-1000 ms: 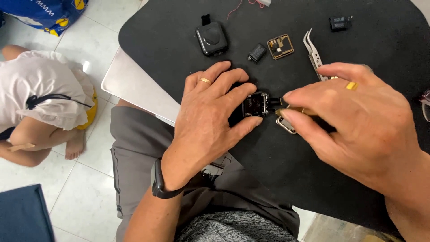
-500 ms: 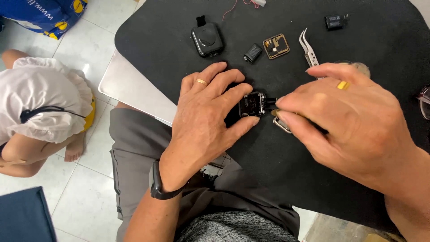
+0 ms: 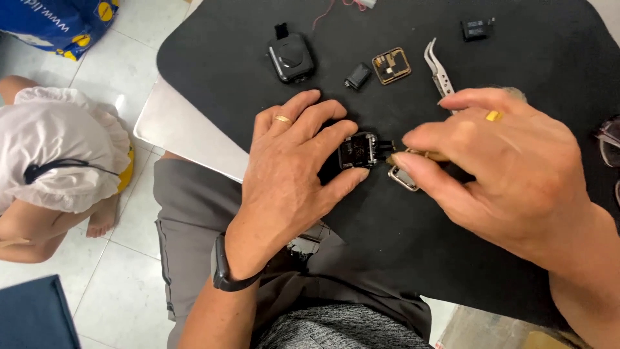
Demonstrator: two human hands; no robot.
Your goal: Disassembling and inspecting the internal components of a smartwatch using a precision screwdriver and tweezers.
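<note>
Two hands on black mat point(image 3: 516, 52); left hand point(image 3: 290, 174) pinching small square module point(image 3: 358, 150), right hand point(image 3: 497, 168) grip closed on thin tool point(image 3: 426, 155)

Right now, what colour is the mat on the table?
Black, seen plainly in the head view.
</note>
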